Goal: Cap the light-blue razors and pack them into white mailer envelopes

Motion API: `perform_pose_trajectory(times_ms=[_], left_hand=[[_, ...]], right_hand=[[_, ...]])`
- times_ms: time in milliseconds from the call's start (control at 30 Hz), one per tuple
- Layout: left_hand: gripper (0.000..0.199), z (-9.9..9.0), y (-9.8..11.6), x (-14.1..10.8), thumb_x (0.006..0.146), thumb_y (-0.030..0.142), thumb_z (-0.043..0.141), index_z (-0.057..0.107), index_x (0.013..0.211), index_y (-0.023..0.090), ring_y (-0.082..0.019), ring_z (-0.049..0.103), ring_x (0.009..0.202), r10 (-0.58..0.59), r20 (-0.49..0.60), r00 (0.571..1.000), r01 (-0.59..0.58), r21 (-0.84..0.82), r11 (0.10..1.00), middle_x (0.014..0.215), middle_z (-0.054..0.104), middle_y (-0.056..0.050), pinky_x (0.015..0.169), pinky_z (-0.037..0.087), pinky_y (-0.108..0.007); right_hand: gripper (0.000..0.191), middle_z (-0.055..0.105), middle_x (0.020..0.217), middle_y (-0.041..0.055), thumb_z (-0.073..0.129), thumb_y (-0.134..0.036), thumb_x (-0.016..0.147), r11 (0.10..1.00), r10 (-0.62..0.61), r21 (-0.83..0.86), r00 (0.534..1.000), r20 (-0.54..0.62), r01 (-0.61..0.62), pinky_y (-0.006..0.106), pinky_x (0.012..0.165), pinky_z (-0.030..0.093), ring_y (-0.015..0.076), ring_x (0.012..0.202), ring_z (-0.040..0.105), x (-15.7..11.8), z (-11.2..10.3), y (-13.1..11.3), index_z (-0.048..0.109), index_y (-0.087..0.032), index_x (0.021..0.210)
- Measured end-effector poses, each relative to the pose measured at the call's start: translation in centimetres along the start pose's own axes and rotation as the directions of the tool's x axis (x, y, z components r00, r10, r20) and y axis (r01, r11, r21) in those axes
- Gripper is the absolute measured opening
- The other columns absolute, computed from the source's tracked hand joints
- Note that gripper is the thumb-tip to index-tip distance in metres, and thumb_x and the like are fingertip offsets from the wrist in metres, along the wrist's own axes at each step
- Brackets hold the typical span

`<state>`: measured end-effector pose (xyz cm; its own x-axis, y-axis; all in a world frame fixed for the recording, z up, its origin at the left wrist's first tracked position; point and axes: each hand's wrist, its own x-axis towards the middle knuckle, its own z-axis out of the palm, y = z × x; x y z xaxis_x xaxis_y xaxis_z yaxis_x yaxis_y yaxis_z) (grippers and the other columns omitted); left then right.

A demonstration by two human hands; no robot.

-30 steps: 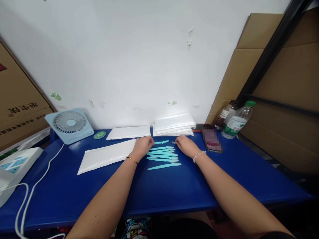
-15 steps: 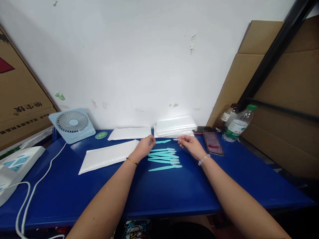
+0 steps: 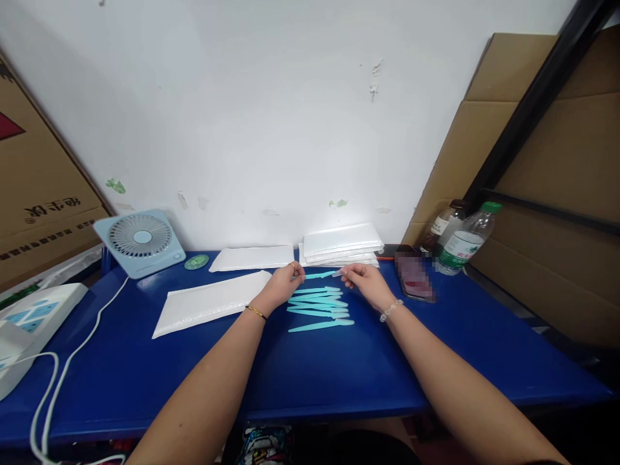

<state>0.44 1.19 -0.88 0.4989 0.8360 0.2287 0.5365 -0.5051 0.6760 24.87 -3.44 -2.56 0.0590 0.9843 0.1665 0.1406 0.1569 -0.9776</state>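
Between the thumb and fingers of my left hand [image 3: 287, 283] is a turquoise eyebrow razor [image 3: 317, 276], its blade end pointing right. My right hand [image 3: 361, 279] pinches a small clear blade cap [image 3: 338, 273] at that blade end; whether the cap is over the blade is too small to tell. Just below, several more turquoise razors [image 3: 317, 305] lie in a loose row on the blue table, handles to the left. One razor [image 3: 320, 325] rests a little apart, nearest me. A white padded envelope [image 3: 208, 303] lies beside my left wrist.
Another white envelope [image 3: 252, 258] lies by the wall, and a stack of them [image 3: 341, 245] stands behind my hands. A blue fan [image 3: 143, 242] and a white power strip [image 3: 39, 323] are on the left. On the right are a phone [image 3: 415, 278] and a green-capped bottle [image 3: 462, 242].
My right hand has moved slightly left, bringing the clear cap from a gap to the blade end of the held razor. My left hand stays nearly still.
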Motion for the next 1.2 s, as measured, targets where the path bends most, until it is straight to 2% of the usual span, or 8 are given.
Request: perform_pose_trajectory(times_ms=[333,467,600,700,800,867,967,1200], left_hand=[[0.012,0.3,0.7,0.0,0.082,0.029,0.048,0.055,0.082,0.019,-0.013,0.053,0.069,-0.001,0.041,0.999,0.001,-0.012,1.0,0.074,0.058,0.001,0.063,0.04,-0.023],[0.022,0.4,1.2,-0.3,0.085,0.035,0.044,0.057,0.092,0.019,-0.017,0.057,0.081,-0.021,0.082,0.996,0.015,0.07,0.997,0.085,0.062,-0.003,0.072,0.043,-0.027],[0.072,0.2,1.8,-1.1,0.068,0.057,0.063,0.045,0.128,0.021,-0.03,0.042,0.121,0.016,0.186,0.982,-0.071,0.295,0.953,0.128,0.052,-0.012,0.097,0.036,-0.042],[0.098,0.1,2.6,-2.0,0.052,0.063,0.071,0.038,0.135,0.023,-0.035,0.035,0.127,0.004,0.35,0.937,-0.153,0.397,0.905,0.137,0.043,-0.013,0.099,0.033,-0.048],[0.077,0.5,3.5,-2.6,0.059,0.057,0.069,0.048,0.124,0.02,-0.032,0.044,0.119,-0.012,0.374,0.928,-0.172,0.455,0.874,0.126,0.051,-0.013,0.091,0.042,-0.042],[0.052,1.0,4.1,-2.7,0.068,0.044,0.064,0.055,0.111,0.017,-0.028,0.054,0.106,0.0,0.37,0.929,-0.197,0.495,0.846,0.112,0.059,-0.012,0.084,0.046,-0.036],[0.027,1.7,4.7,-2.8,0.072,0.028,0.055,0.058,0.096,0.014,-0.025,0.061,0.087,0.02,0.371,0.929,-0.245,0.572,0.783,0.096,0.064,-0.012,0.077,0.049,-0.034],[0.025,2.9,5.8,-3.4,0.076,0.028,0.053,0.06,0.094,0.013,-0.027,0.063,0.087,0.037,0.368,0.929,-0.28,0.636,0.719,0.095,0.066,-0.013,0.075,0.05,-0.036]], right_hand=[[0.036,0.064,0.069,0.002,0.066,-0.049,0.073,0.999,-0.007,-0.034,0.998,0.066,0.009,0.024,0.056,0.043,0.0103,0.057,0.054,-0.2,0.7,-0.2,0.066,-0.014,0.081],[0.032,0.065,0.071,0.0022,0.061,-0.047,0.078,0.978,-0.042,-0.198,0.994,0.105,0.062,0.027,0.062,0.045,0.0128,0.062,0.056,-0.4,0.7,-0.2,0.067,-0.016,0.082],[0.029,0.066,0.086,0.0058,0.057,-0.044,0.081,0.831,-0.11,-0.528,0.982,0.155,0.177,0.032,0.075,0.046,0.0186,0.081,0.059,-0.5,0.3,-0.3,0.07,-0.018,0.082],[0.044,0.059,0.114,0.0092,0.063,-0.049,0.076,0.733,-0.14,-0.594,0.929,0.344,0.331,0.037,0.09,0.042,0.0238,0.106,0.053,-1.2,0.4,-1.0,0.065,-0.02,0.109],[0.073,0.05,0.126,0.0107,0.073,-0.051,0.065,0.625,-0.105,-0.614,0.83,0.547,0.483,0.041,0.096,0.038,0.0279,0.116,0.044,-2.5,1.2,-2.2,0.051,-0.021,0.128],[0.057,0.052,0.116,0.0099,0.069,-0.04,0.071,0.549,-0.076,-0.646,0.801,0.594,0.53,0.039,0.091,0.041,0.026,0.107,0.048,-3.3,2.0,-2.8,0.054,-0.02,0.122],[0.029,0.054,0.1,0.0091,0.057,-0.02,0.077,0.439,-0.051,-0.721,0.816,0.575,0.536,0.033,0.082,0.043,0.0225,0.095,0.051,-4.0,3.2,-3.2,0.057,-0.016,0.105],[0.024,0.057,0.1,0.0127,0.057,-0.019,0.073,0.246,0.033,-0.835,0.857,0.515,0.492,0.033,0.077,0.042,0.0254,0.092,0.054,-4.5,4.5,-3.2,0.054,-0.013,0.096]])
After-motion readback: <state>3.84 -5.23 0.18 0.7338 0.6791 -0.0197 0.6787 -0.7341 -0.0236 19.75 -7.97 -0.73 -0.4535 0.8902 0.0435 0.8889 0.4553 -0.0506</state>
